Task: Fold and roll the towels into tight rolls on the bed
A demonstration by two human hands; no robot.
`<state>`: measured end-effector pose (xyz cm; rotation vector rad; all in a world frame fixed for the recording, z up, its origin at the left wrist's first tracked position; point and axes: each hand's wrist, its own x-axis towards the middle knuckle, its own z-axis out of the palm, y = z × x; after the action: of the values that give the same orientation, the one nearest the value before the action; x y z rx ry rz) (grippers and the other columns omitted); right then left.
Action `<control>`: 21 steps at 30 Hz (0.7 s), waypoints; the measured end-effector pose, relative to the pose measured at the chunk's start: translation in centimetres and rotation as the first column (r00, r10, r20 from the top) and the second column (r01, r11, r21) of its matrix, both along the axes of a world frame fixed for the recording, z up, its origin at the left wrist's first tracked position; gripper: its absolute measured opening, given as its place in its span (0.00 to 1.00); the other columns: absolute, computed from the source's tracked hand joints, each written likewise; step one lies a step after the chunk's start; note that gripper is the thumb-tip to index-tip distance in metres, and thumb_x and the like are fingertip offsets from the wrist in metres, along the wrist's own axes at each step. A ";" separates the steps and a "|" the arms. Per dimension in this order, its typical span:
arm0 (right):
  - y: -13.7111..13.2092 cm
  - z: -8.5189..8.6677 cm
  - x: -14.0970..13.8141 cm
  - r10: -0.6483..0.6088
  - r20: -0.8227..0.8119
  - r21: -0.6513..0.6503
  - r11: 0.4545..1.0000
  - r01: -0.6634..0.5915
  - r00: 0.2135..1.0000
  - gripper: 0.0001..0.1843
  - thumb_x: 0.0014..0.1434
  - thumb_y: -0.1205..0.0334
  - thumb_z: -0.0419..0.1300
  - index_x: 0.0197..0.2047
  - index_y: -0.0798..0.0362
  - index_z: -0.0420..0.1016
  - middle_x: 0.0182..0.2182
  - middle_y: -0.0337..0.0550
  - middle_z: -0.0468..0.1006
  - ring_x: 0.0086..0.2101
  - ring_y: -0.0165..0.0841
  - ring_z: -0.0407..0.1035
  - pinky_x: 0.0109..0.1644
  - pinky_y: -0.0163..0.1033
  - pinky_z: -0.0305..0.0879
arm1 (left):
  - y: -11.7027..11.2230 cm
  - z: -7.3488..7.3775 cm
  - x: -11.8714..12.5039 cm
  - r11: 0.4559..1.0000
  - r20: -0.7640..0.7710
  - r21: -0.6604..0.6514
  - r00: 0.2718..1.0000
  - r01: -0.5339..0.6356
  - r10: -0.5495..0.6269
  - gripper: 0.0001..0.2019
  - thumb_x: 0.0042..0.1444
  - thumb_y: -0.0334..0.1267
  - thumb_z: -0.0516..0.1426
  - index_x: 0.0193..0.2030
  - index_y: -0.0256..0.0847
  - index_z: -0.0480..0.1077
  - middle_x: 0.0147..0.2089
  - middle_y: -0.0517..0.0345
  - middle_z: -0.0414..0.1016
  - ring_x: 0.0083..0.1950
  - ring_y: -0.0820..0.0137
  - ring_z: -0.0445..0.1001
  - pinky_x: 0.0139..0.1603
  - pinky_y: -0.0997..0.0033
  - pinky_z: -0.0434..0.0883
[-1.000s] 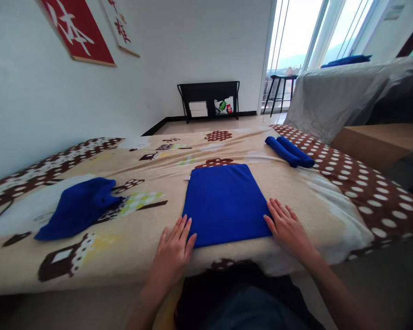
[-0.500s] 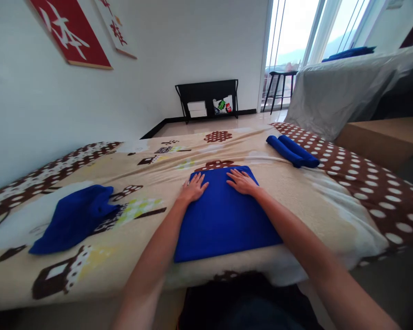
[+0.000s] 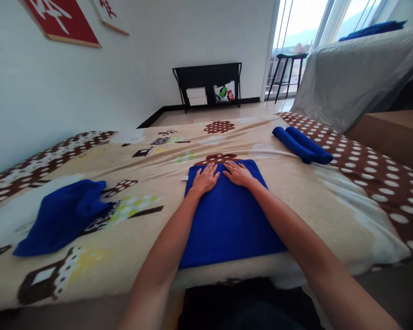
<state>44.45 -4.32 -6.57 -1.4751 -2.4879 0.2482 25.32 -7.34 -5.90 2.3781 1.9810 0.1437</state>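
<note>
A blue towel (image 3: 227,220), folded flat into a square, lies on the patterned blanket (image 3: 151,151) near the bed's front edge. My left hand (image 3: 205,178) rests flat on the towel's far edge, fingers spread and open. Beside it my right hand (image 3: 238,173) also lies flat on the far edge, fingers stretched out. The two hands are close together, nearly touching. Both forearms reach over the towel.
A crumpled blue towel (image 3: 60,215) lies at the left of the bed. Two rolled blue towels (image 3: 302,144) sit at the far right. Beyond stand a black shelf (image 3: 208,85), a stool (image 3: 289,68) and a sheet-covered piece of furniture (image 3: 351,78).
Both hands went from the towel's near corners to its far edge, then drew closer together. The view has tilted slightly down.
</note>
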 end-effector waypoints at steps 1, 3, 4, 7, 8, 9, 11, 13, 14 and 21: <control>0.1 -0.1 1.5 -0.029 -0.001 0.001 1.000 0.029 1.000 0.31 0.71 0.47 0.40 0.72 0.50 0.54 0.71 0.45 0.50 0.70 0.34 0.42 0.72 0.48 0.39 | -0.2 0.0 -1.1 1.000 0.001 0.001 1.000 -0.031 0.031 0.29 0.69 0.51 0.36 0.74 0.46 0.48 0.77 0.58 0.43 0.77 0.67 0.42 0.74 0.50 0.45; 0.1 -0.2 4.9 -0.103 0.001 -0.003 0.995 0.103 0.995 0.32 0.72 0.47 0.39 0.72 0.52 0.53 0.71 0.46 0.51 0.70 0.36 0.43 0.72 0.49 0.39 | -0.6 0.2 -3.5 0.994 0.002 0.003 0.994 -0.114 0.114 0.30 0.68 0.53 0.36 0.74 0.46 0.48 0.77 0.55 0.44 0.76 0.63 0.44 0.73 0.46 0.46; 0.1 -0.1 6.4 -0.140 0.003 -0.005 0.990 0.140 0.990 0.32 0.72 0.47 0.38 0.72 0.53 0.53 0.71 0.47 0.51 0.70 0.37 0.44 0.72 0.50 0.40 | -0.8 0.3 -4.4 0.988 0.001 0.005 0.988 -0.156 0.155 0.31 0.68 0.53 0.36 0.74 0.45 0.48 0.76 0.53 0.45 0.76 0.61 0.45 0.73 0.44 0.47; -0.3 0.3 7.9 -0.225 0.007 0.010 0.974 0.225 0.974 0.33 0.71 0.48 0.38 0.72 0.57 0.52 0.71 0.52 0.49 0.70 0.41 0.42 0.71 0.55 0.39 | -1.1 0.9 -4.9 0.972 -0.007 0.031 0.972 -0.234 0.234 0.30 0.68 0.49 0.38 0.73 0.41 0.51 0.75 0.46 0.48 0.76 0.56 0.45 0.72 0.37 0.42; -0.5 0.4 7.3 -0.240 0.003 0.026 0.971 0.240 0.971 0.33 0.71 0.49 0.38 0.72 0.58 0.51 0.72 0.54 0.46 0.70 0.42 0.40 0.71 0.56 0.36 | -1.0 1.1 -4.2 0.970 -0.009 0.050 0.971 -0.237 0.237 0.29 0.68 0.47 0.38 0.73 0.39 0.51 0.75 0.46 0.48 0.76 0.56 0.43 0.72 0.36 0.38; -0.8 0.5 6.2 -0.243 -0.003 0.042 0.969 0.243 0.970 0.33 0.71 0.49 0.38 0.73 0.59 0.49 0.72 0.54 0.42 0.71 0.42 0.37 0.72 0.56 0.34 | -1.0 1.3 -3.1 0.971 -0.009 0.071 0.973 -0.227 0.229 0.29 0.68 0.45 0.38 0.73 0.38 0.51 0.76 0.46 0.46 0.77 0.57 0.40 0.72 0.36 0.35; -1.5 0.7 3.1 -0.210 -0.010 0.060 0.976 0.210 0.978 0.33 0.71 0.50 0.39 0.74 0.57 0.46 0.73 0.51 0.40 0.71 0.39 0.35 0.72 0.53 0.32 | -0.9 1.4 -0.2 0.980 -0.005 0.094 0.984 -0.177 0.178 0.29 0.68 0.43 0.37 0.74 0.39 0.48 0.77 0.50 0.43 0.77 0.62 0.37 0.73 0.42 0.34; -2.1 0.6 0.2 -0.147 -0.005 0.047 0.988 0.147 0.989 0.32 0.71 0.51 0.40 0.73 0.53 0.48 0.72 0.46 0.45 0.71 0.35 0.38 0.72 0.48 0.35 | -0.9 1.2 2.3 0.990 0.000 0.075 0.993 -0.116 0.116 0.29 0.69 0.46 0.37 0.74 0.41 0.46 0.77 0.54 0.43 0.77 0.66 0.40 0.74 0.49 0.43; -2.3 0.5 -0.7 -0.120 0.000 0.035 0.992 0.120 0.993 0.31 0.71 0.51 0.40 0.73 0.50 0.50 0.72 0.44 0.47 0.70 0.33 0.40 0.72 0.47 0.37 | -0.9 1.1 3.1 0.994 0.002 0.057 0.996 -0.093 0.093 0.29 0.69 0.47 0.37 0.74 0.43 0.47 0.76 0.55 0.44 0.76 0.67 0.43 0.73 0.51 0.47; -2.0 0.5 4.4 -0.265 0.008 0.002 0.964 0.265 0.964 0.31 0.71 0.51 0.37 0.72 0.54 0.53 0.71 0.50 0.50 0.70 0.39 0.42 0.70 0.54 0.40 | -2.3 1.3 -1.6 0.978 0.001 0.023 0.979 -0.205 0.205 0.30 0.68 0.53 0.37 0.73 0.47 0.51 0.76 0.52 0.45 0.76 0.59 0.46 0.71 0.40 0.49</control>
<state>48.89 -6.35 -6.04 -1.7877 -2.2613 0.1920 23.68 -9.60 -4.64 2.1809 2.2338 0.1721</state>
